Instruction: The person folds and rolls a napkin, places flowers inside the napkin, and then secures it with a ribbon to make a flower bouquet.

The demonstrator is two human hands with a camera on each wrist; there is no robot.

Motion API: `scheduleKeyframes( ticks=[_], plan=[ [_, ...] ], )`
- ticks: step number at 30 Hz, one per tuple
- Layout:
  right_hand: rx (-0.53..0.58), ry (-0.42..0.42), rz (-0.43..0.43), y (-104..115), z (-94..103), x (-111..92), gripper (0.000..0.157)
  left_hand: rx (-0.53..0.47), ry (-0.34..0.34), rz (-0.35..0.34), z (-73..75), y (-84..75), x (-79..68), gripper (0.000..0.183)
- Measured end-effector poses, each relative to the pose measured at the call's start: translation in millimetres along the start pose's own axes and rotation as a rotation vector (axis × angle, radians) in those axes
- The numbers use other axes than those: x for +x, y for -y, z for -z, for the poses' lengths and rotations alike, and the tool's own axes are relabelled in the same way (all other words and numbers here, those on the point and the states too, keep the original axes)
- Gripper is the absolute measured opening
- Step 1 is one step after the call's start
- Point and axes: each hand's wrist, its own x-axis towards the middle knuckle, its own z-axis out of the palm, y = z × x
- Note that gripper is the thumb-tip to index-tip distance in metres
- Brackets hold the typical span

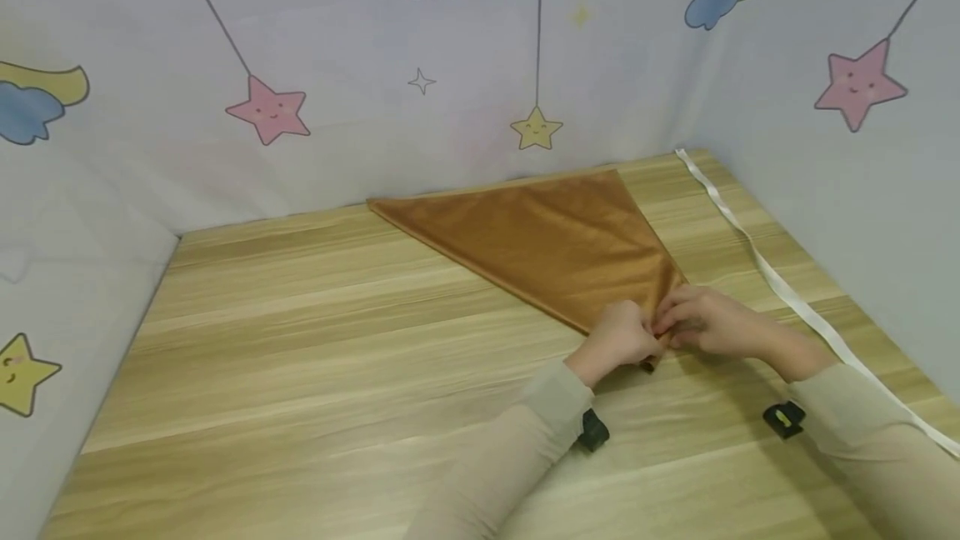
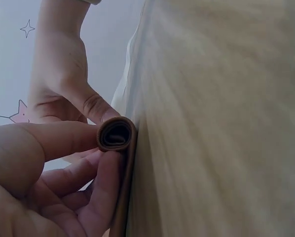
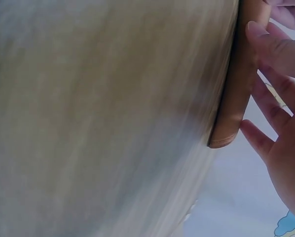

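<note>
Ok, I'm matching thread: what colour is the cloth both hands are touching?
Golden brown; the cloth shows best in the head view.

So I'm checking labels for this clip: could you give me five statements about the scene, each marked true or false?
1. The left hand pinches the brown cloth. True.
2. The right hand is well apart from the cloth. False: it holds the cloth too, beside the left hand.
3. The white strip lies to the right of the cloth. True.
4. The cloth lies flat all over. False: the left wrist view shows part of it rolled into a coil.
5. The table has a wood-grain top. True.
</note>
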Motion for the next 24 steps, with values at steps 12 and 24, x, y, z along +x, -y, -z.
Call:
scheduleKeyframes(
  ticks=[12,24],
  plan=[
    [0.03,-0.023,0.061,-5.4,-3.2,7.3,0.032,0.203,-0.044,-0.095,1.7,-1.3,-8.0,0.037],
    [-0.011,-0.024,-0.009,-3.0,-3.4,6.8,0.036,0.212,-0.069,0.003,5.7,4.0,-6.6,0.041]
  ],
)
